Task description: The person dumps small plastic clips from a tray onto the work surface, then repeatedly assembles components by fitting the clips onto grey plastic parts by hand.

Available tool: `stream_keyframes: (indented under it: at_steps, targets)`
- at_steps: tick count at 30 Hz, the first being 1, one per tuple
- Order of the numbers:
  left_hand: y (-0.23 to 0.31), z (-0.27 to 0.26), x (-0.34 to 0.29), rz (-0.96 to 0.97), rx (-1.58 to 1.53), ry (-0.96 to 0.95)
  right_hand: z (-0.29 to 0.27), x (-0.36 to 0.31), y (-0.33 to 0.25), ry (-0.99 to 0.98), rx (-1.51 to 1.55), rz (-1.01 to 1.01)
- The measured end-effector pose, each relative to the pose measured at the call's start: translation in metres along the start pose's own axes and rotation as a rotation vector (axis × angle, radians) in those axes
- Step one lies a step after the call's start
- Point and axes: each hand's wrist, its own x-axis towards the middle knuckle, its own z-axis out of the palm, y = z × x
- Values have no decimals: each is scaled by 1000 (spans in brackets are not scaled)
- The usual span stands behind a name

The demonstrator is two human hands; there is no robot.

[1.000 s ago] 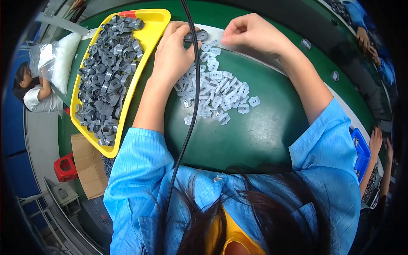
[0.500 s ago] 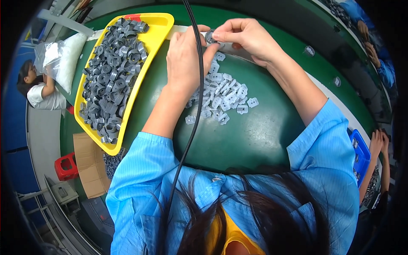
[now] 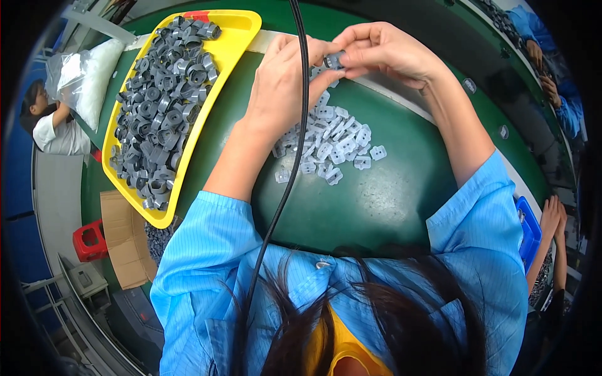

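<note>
A small dark grey ring-shaped plastic part (image 3: 333, 60) is held between both hands, above the far edge of the green tabletop (image 3: 376, 207). My right hand (image 3: 395, 56) pinches it between thumb and fingers. From the other side, the thumb and index finger of my left hand (image 3: 282, 78) close on it. Below the hands lies a loose pile of pale translucent flat plastic pieces (image 3: 338, 147). To the left stands a yellow tray (image 3: 235, 37), heaped with similar grey parts (image 3: 166, 94). Fingers partly cover the held part, so its inside is hidden.
A black cable (image 3: 303, 106) hangs across my left hand. At left are a bag of white material (image 3: 103, 75), a cardboard box (image 3: 122, 235), a red stool (image 3: 89, 241) and a co-worker (image 3: 56, 128). On the right, a blue bin (image 3: 530, 235) sits near other people's hands (image 3: 552, 216).
Both hands have shifted slightly right with the grey part between them. The part now shows more of its side. The whole view has tilted a little.
</note>
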Motion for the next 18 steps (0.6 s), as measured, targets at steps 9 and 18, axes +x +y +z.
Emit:
stream_keyframes:
  at_steps: [9,18]
  targets:
    - [2,-8,7,-48,-162,-16,20,1,-2,157,-245,-284]
    - [-18,-10,-4,-799,-441,-149,-33,24,29,418,-62,-43]
